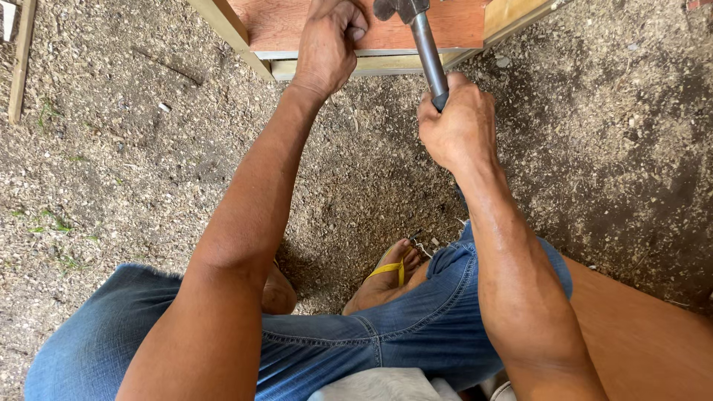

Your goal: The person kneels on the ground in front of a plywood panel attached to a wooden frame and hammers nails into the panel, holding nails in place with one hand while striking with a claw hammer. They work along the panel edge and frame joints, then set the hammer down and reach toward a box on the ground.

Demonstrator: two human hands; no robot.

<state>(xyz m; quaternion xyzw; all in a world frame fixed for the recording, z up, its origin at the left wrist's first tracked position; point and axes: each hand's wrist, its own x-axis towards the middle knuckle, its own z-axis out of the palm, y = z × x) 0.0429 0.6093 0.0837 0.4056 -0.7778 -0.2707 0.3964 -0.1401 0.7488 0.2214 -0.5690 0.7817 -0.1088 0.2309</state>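
Overhead, one person seated, two bare hands at work. Right hand (454, 122): fist clamped round the metal handle of a hammer (425, 41), whose dark head sits at the top edge over a reddish wooden panel (282, 26). Left hand (329, 44): fingers curled shut, resting on the same panel; whether they pinch anything cannot be told. Panel framed by pale wooden strips (226, 26). Ground (119, 148): dirt strewn with sawdust. Below: blue jeans (386, 334), a foot in a yellow-strapped sandal (388, 273), another reddish board (639, 334) at right.
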